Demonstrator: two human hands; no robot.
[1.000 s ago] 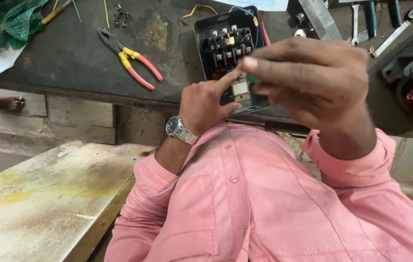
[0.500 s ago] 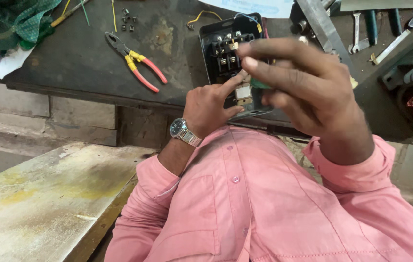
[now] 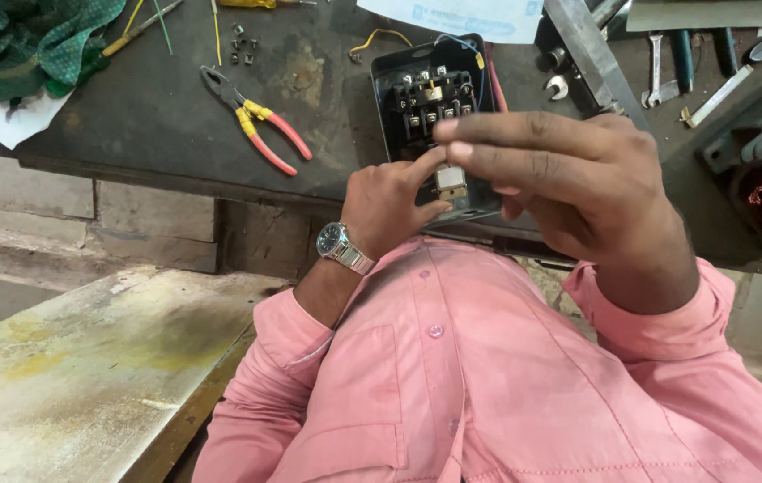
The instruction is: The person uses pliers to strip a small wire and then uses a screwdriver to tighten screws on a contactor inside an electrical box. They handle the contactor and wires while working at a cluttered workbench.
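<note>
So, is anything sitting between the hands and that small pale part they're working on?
Nothing visible does. The left hand and right hand both pinch the small pale part directly, just in front of the open black switch box. The pliers lie well to the left on the bench.

A white printed sheet (image 3: 466, 16) with faint blue marking lies at the far edge of the dark counter (image 3: 130, 116), cut off by the frame. Another white paper (image 3: 0, 116) pokes out under green cloth (image 3: 32, 40) at left.
</note>
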